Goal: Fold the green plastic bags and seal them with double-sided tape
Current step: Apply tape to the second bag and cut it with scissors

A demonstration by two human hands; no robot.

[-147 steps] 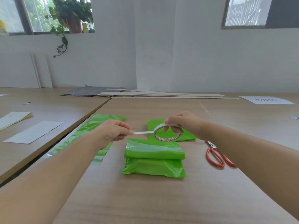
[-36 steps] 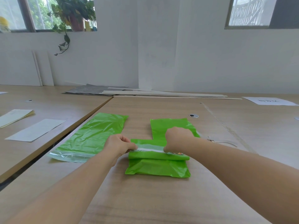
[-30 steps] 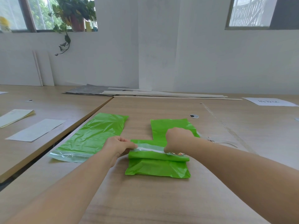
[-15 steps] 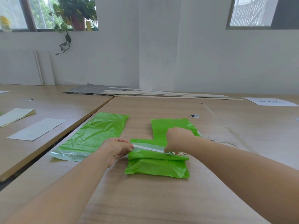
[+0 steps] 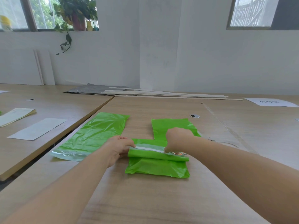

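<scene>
**A:** Quick rundown, L to R?

**B:** Flat bag (image 5: 93,135) lies far L on the table (image 5: 145,199), unfolded, long axis running away from the person. Next is the L hand (image 5: 119,147), fingers pinching the strip (image 5: 148,149) end at the folded bag's (image 5: 157,164) L edge.

**A:** Which way does the strip run?

**B:** Across, L–R, along the folded bag's top fold. That bag sits centre, btwn the two hands. So the strip's long axis is basically the line joining the hands.

**A:** R hand?

**B:** R hand (image 5: 177,138) is curled over the roll (image 5: 178,153), gripping it at the strip's R end, just short of the bag's R edge. The roll is mostly hidden under the fist.

**A:** Anything behind?

**B:** Back bag (image 5: 169,125), just beyond the R hand. Can't tell if they touch.

**A:** So what's next?

**B:** My guess is the strip gets parted at the roll end. The R hand is nearest that job and the L only anchors. Any pull should go along the strip's axis, i.e. to the R, or it could skew off the fold.
</scene>
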